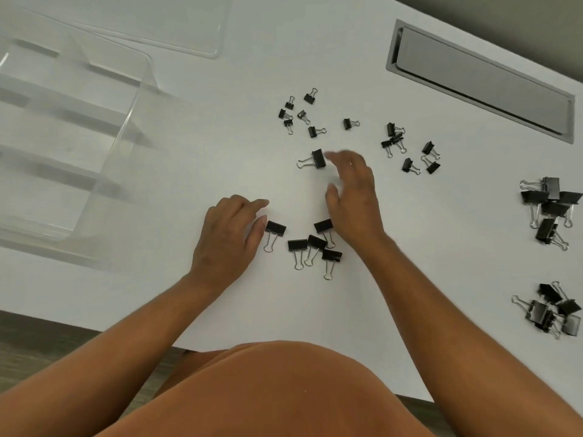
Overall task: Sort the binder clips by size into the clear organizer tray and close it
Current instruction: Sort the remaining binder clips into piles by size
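Perhaps just beside right grip (328,171): clip (318,158)

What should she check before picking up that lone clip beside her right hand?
1. Lone clip free of other clips: ok.
2. Right hand empty: ok, open, fingertips blurred beside the clip.
3. Left hand out of the way: ok, resting by the medium clips.
4. Organizer tray open: ok, its lid lies apart.
5. Tray compartments empty: ok, no clips visible inside.
6. Clip matches the medium group's size: cannot tell.
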